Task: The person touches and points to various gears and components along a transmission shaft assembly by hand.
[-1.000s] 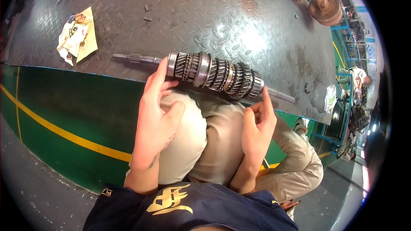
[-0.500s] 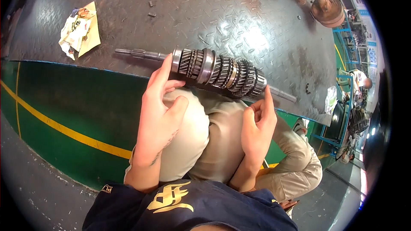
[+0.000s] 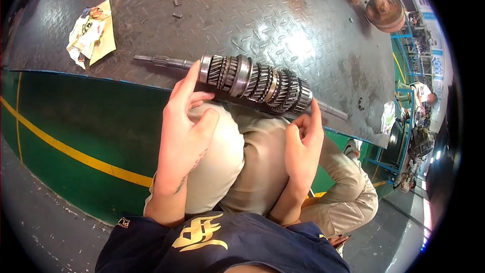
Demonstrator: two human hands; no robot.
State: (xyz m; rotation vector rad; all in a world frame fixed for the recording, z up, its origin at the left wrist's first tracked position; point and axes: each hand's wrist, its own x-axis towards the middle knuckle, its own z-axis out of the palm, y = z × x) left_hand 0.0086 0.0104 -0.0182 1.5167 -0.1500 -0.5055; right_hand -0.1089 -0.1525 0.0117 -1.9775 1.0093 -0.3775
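Observation:
A transmission gear shaft [image 3: 251,82] with a stack of helical gears and steel rings lies along the near edge of the metal table, its thin splined ends sticking out on both sides. My left hand [image 3: 184,131] is open, its index finger stretched up against the left end of the gear stack, thumb apart. At the stack's right end, the index fingertip of my right hand [image 3: 305,149] touches the last toothed ring. The other right fingers are bent, and nothing shows in them. Neither hand is wrapped round the shaft.
The checkered steel table [image 3: 212,20] carries a crumpled wrapper on yellow paper [image 3: 92,35] at left and several small metal bits. A rusty round machine part [image 3: 384,12] stands at the far right. A small dark chain-like piece [image 3: 361,103] lies near the shaft's right end.
The whole view has shifted very slightly. Both hands keep their places at the two ends of the gear stack, and the shaft has not visibly moved on the table.

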